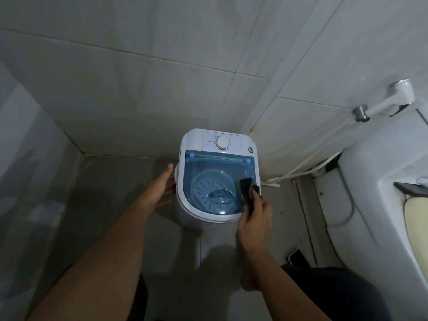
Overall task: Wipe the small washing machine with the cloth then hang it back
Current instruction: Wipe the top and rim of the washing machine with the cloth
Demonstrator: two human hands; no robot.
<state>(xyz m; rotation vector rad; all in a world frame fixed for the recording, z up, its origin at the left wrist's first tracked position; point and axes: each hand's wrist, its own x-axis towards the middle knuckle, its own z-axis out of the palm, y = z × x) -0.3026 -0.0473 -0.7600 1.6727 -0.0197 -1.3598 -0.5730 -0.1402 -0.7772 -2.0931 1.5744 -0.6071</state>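
Left hand (159, 188) flat and spread, fingers straight, palm against the left side of the washing machine (217, 174), steadying it; it grips nothing. Machine stands on the grey tiled floor (111, 205) in the corner where two tiled walls meet. White body, round dial (222, 142) on the back panel, small button to its right, blue see-through lid (208, 172) closed over the tub.

Right hand (254, 216) closed around a dark cloth (247, 193), bunched, pressed on the right part of the lid near its edge. Wiping looks under way; most of the lid and the white rim likely not covered yet.

Further right: a hose (308, 163) trailing along the wall base, a white spray handle (391, 100) in its wall holder, a toilet (370, 181) at the frame edge. No hook or rail for the cloth is in view.

Risks, as judged: the machine is small and probably light, so a hard push on the lid's right side could tip or slide it if the left hand eases off. The bunched cloth may smear rather than clean. A stray swipe could turn the dial.
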